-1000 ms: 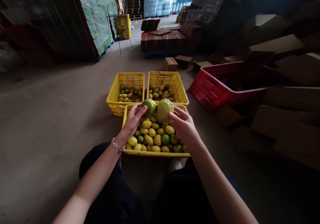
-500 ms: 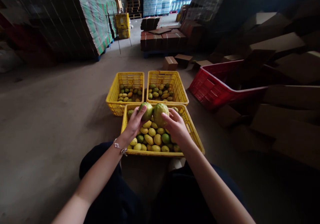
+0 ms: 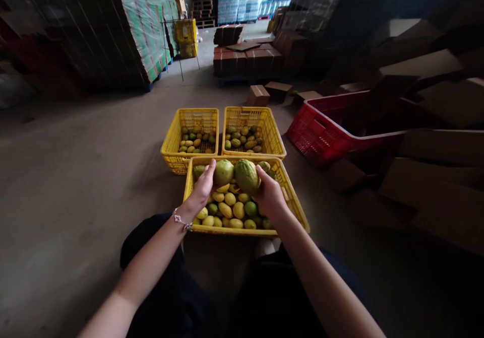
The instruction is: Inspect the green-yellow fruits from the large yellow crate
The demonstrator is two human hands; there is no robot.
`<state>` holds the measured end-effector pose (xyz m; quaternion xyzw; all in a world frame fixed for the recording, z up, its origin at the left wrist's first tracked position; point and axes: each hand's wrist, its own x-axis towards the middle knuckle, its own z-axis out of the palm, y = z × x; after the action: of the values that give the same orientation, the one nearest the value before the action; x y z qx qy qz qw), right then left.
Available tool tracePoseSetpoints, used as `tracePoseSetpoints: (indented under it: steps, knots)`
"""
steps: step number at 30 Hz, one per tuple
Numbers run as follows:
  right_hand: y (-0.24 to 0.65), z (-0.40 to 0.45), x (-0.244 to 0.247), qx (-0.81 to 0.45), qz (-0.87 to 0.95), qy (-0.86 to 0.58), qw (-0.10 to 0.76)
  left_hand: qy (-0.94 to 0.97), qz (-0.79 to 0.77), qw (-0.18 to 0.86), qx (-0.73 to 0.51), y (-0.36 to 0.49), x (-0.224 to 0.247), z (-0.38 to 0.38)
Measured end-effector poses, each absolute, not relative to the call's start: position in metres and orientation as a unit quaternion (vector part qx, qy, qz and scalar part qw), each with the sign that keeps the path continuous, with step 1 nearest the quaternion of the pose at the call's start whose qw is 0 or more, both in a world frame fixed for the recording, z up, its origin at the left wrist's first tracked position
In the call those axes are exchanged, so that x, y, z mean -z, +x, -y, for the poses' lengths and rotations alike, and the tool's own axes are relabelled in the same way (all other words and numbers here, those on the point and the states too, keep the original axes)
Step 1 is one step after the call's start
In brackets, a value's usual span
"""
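Observation:
My left hand point(image 3: 203, 183) holds a round green fruit point(image 3: 224, 172), its thumb along the fruit's left side. A larger, bumpy green fruit point(image 3: 247, 176) is in my right hand point(image 3: 269, 192), with the thumb on its right edge. The two fruits are side by side above the near yellow crate point(image 3: 242, 231), which holds many yellow and green fruits point(image 3: 226, 210). Behind it stand a left yellow crate point(image 3: 174, 157) and a right yellow crate point(image 3: 275, 135), each with fewer fruits on the bottom. The undersides of both held fruits are hidden.
A red crate point(image 3: 315, 134) stands to the right among cardboard pieces point(image 3: 419, 66). Small boxes point(image 3: 258, 95) lie beyond the yellow crates. Farther back are stacked brown cartons point(image 3: 247, 61) on a pallet and a wrapped stack point(image 3: 145, 25) at the left.
Both hands have shifted their hold on the fruits, and the thumbs have moved outward to the sides. The right fruit has turned and moved slightly right.

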<state>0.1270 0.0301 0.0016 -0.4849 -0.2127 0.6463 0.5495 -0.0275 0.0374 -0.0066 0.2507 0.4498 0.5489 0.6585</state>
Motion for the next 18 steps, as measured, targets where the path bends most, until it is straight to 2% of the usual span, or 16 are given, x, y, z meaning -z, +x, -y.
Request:
tracePoseSetpoints:
  steps: [5,10,18]
  knots:
    - [0.124,-0.026,0.000,-0.641,0.231,-0.486,0.548,0.327,-0.489,0.650,-0.481,-0.024,-0.009,-0.027]
    - [0.122,-0.018,-0.009,-0.646,0.321,-0.435,0.540,0.298,-0.489,0.660,-0.486,-0.021,-0.013,-0.025]
    - [0.123,-0.023,-0.015,-0.676,0.207,-0.396,0.586,0.161,-0.439,0.711,-0.526,-0.021,-0.009,-0.035]
